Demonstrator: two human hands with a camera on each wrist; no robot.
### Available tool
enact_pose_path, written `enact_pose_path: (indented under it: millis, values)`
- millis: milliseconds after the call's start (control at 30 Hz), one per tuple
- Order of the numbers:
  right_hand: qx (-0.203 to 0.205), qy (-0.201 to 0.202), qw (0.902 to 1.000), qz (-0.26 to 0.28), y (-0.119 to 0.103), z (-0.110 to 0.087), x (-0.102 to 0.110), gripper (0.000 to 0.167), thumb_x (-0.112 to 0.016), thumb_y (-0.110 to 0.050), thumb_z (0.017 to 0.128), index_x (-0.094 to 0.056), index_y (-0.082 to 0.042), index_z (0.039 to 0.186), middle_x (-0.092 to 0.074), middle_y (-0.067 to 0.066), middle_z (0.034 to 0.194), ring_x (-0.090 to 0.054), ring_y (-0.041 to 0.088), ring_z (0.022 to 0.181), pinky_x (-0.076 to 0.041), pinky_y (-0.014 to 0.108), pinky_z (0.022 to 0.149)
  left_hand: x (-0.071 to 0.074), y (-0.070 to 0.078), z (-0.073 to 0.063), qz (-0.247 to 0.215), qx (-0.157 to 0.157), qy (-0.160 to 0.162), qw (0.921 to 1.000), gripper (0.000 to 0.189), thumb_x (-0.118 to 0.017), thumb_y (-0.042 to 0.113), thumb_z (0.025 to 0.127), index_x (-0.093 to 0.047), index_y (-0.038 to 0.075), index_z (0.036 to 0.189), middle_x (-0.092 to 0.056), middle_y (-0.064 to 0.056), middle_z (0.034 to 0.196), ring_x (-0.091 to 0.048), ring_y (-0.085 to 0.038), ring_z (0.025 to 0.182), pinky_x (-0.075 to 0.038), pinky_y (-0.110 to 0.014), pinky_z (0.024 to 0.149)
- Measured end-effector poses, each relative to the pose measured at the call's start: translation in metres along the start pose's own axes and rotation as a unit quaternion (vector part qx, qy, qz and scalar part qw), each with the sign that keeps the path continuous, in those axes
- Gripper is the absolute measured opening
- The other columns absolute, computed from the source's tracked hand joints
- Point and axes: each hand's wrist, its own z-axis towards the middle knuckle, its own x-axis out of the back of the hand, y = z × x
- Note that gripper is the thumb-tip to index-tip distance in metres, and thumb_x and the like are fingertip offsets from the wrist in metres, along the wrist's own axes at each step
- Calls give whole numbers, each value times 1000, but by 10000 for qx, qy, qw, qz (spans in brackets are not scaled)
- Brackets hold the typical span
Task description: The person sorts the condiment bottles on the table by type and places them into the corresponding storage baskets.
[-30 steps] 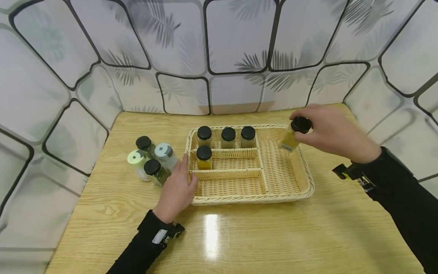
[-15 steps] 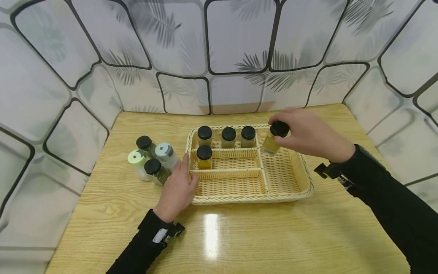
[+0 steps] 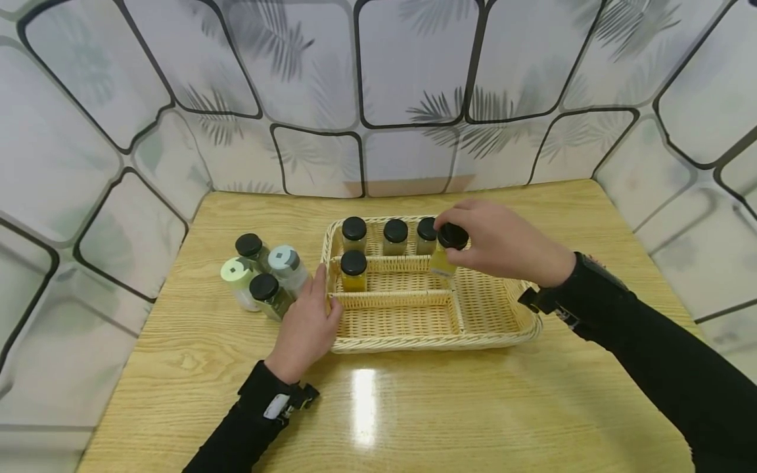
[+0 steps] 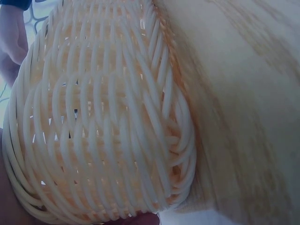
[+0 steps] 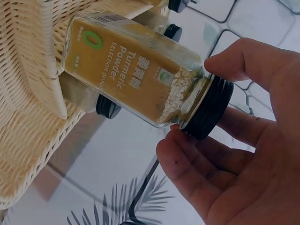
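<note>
My right hand (image 3: 503, 240) pinches a glass jar of turmeric powder (image 5: 122, 65) by its black lid, thumb on one side and fingers on the other. In the head view, this yellow jar (image 3: 443, 263) is tilted above the right end of the middle compartment of a divided wicker basket (image 3: 396, 343). Another yellow-filled jar (image 3: 353, 270) stands at that compartment's left end. Behind it, several black-lidded jars (image 3: 395, 238) sit in the back compartment. My left hand (image 3: 304, 332) grips the basket's left side near the front corner, with fingers at its woven wall (image 4: 103, 122).
Left of the basket, close to my left hand, stand black-lidded jars (image 3: 271, 297), a pale green-lidded bottle (image 3: 239, 279) and a white-lidded one (image 3: 288, 268). They rest on a wooden table (image 3: 443, 407). A patterned curtain (image 3: 414, 151) surrounds its back and sides.
My right hand has carried the turmeric jar leftward and slightly down, from above the basket's right rim to over the middle compartment. The left hand and basket have stayed still.
</note>
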Motion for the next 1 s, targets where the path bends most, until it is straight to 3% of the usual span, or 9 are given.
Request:
enact_pose_path:
  millis: [233, 1000]
  values:
    - [159, -136, 9998, 40, -6, 6, -9, 38, -71, -19, 86, -70, -10, 122, -65, 8, 113, -53, 17, 83, -44, 35, 73, 0, -1, 0, -19, -22, 32, 10000, 67, -45, 25, 101, -21, 1, 159, -44, -27, 149, -62, -31, 78, -56, -48, 70]
    - [294, -608, 9977, 30, -9, 20, -36, 40, -74, -17, 85, -68, -14, 125, -63, 9, 114, -58, 22, 90, -50, 36, 74, -1, -1, 2, -14, -23, 5, 10000, 67, -45, 26, 101, -21, 0, 159, -44, -28, 150, -61, -29, 79, -56, -49, 73]
